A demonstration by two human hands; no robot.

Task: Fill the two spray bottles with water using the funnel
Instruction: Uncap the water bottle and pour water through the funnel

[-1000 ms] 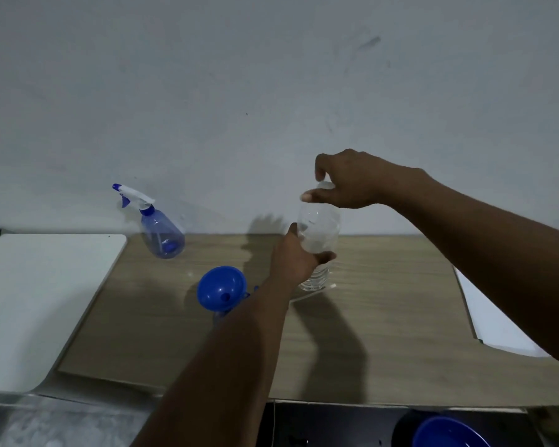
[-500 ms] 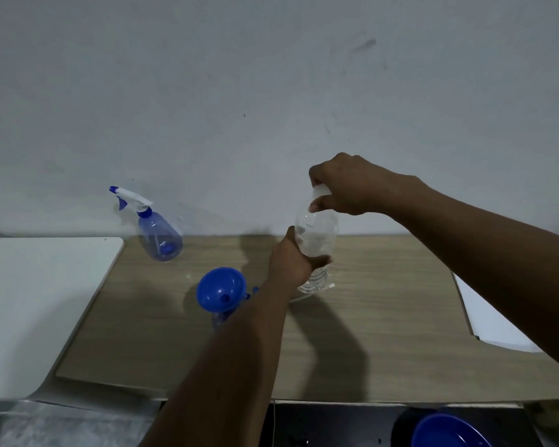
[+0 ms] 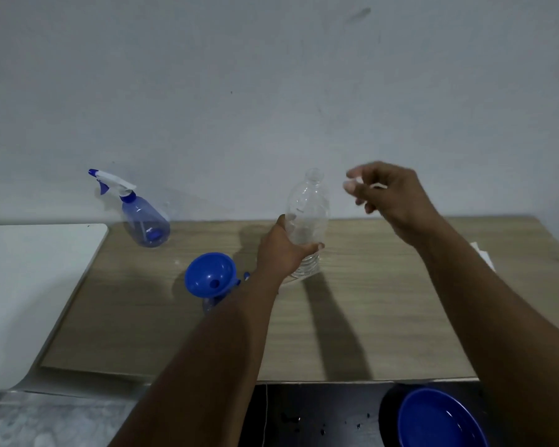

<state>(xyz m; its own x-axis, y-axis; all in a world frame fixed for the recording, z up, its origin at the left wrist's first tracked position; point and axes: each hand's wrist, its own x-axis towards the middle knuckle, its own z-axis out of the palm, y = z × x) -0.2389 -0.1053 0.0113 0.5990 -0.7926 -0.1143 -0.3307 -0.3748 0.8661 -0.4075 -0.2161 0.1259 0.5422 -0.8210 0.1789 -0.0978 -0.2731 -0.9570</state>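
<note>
A clear plastic water bottle stands upright on the wooden table, its mouth uncovered. My left hand grips its lower body. My right hand hovers to the right of the bottle's neck, pinching a small white cap in its fingertips. A blue funnel sits in the neck of a spray bottle that my left forearm mostly hides. A second blue spray bottle with its white trigger head on stands at the back left by the wall.
A white board adjoins the table on the left. A blue bowl sits below the table's front edge on a dark surface. A white sheet lies at the table's right edge. The wall rises right behind the table.
My right hand was closed over the bottle's top; it has lifted off to the right with the cap, leaving the mouth uncovered. The left hand kept its hold.
</note>
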